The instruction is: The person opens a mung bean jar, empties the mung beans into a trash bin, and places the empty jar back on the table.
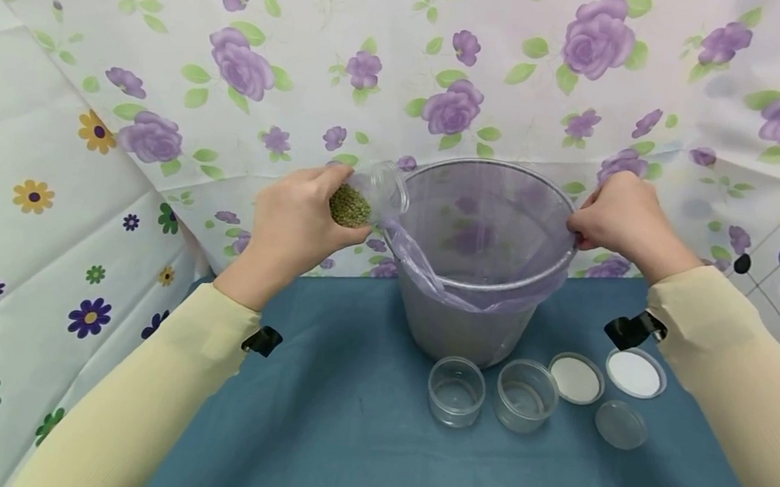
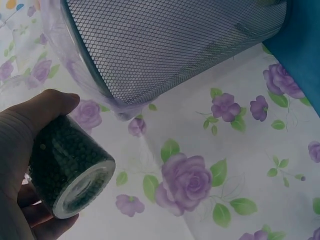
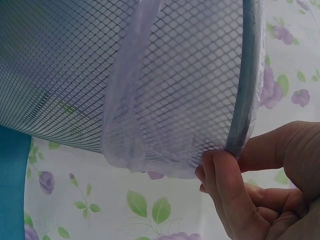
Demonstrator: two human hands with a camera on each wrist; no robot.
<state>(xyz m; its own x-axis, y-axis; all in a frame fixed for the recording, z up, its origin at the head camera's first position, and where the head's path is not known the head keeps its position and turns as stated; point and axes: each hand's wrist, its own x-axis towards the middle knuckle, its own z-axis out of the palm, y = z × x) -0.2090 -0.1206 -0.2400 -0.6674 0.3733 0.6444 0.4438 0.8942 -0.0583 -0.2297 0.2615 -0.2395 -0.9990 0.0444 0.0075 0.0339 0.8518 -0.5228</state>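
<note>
A blue table [image 1: 317, 438] carries a mesh bin [image 1: 455, 330]; just before the bin stand two clear cups [image 1: 456, 391], right of them three lids [image 1: 576, 379].

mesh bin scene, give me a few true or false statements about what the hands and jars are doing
1. The left hand holds a clear jar of green beans tipped toward the mesh bin. True.
2. The right hand rests flat on the blue cloth. False: it pinches the bin's rim with the purple bag liner.
3. Two empty clear jars stand in front of the bin. True.
4. The jar in the left hand has its lid on. False: its mouth is open, and three lids lie on the cloth.
5. The bin lies on its side. False: it stands upright.
</note>
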